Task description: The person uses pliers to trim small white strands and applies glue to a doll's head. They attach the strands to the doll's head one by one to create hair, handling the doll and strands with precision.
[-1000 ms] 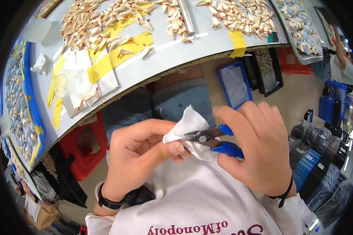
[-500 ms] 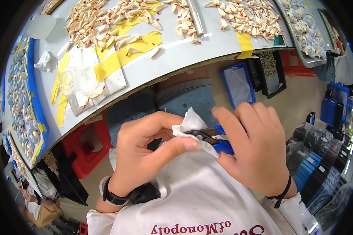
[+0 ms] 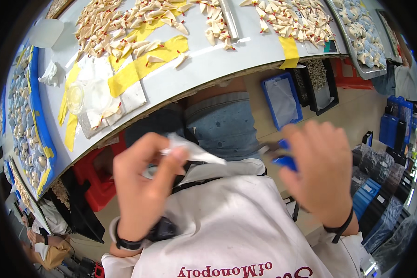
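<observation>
My left hand (image 3: 141,178) pinches a crumpled white wipe (image 3: 199,152) between thumb and fingers, over my lap. Its loose end points to the right, and whether anything is inside it cannot be made out. In my right hand (image 3: 322,169) is a pair of blue-handled pliers (image 3: 286,162), jaws pointing left and blurred by motion. A gap separates the jaws from the wipe. On the table beyond my hands lie many small cream, horn-shaped pieces (image 3: 104,32) with red tips, some on yellow tape (image 3: 148,67).
A clear round lidded cup (image 3: 76,97) sits near the table's front edge (image 3: 171,98). Blue-and-cream pieces fill a blue tray (image 3: 44,139) at left and a metal tray (image 3: 380,69) at far right. Below are blue (image 3: 265,92) and black bins (image 3: 332,88) and a red stool (image 3: 95,185).
My hands have moved apart. The pliers' jaws, which were at the wipe, have come away to the right, while the wipe has gone left with my left hand.
</observation>
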The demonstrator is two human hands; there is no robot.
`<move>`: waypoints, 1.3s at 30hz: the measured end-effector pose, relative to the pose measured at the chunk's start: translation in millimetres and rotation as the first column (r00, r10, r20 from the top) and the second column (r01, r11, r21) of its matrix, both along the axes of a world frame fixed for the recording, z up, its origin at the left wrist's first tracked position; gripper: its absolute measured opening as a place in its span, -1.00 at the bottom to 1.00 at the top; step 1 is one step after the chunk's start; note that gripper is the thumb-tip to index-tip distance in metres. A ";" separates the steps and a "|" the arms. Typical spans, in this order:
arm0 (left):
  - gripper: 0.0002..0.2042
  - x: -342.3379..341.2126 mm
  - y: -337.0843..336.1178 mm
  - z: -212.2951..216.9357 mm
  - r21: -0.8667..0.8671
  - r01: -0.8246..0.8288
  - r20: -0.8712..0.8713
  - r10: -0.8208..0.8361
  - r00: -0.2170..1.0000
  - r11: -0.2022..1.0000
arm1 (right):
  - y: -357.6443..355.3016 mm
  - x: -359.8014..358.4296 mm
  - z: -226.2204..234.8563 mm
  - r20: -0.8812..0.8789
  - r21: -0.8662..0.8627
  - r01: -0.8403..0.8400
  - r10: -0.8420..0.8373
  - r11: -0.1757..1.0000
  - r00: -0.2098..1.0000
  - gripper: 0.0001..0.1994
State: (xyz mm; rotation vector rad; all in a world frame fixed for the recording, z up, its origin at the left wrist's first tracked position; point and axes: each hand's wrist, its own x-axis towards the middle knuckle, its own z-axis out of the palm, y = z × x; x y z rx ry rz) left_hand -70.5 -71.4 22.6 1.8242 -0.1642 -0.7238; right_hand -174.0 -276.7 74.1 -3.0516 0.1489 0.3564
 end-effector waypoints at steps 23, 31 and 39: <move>-0.87 2.1 -10.4 3.5 -0.402 0.218 0.033 -0.223 0.974 0.889 | -13.2 -22.5 -27.0 -0.631 0.647 0.524 -0.004 -0.554 0.776 -0.60; -0.88 1.1 -10.6 4.3 -0.388 0.191 0.024 -0.198 0.980 0.902 | -6.6 -26.5 -39.6 -0.537 0.675 0.442 0.017 -0.590 0.843 -0.41; -0.89 1.2 -10.9 3.4 -0.386 0.200 0.031 -0.204 0.978 0.900 | -4.4 -30.8 -35.5 -0.566 0.685 0.447 -0.033 -0.575 0.824 -0.33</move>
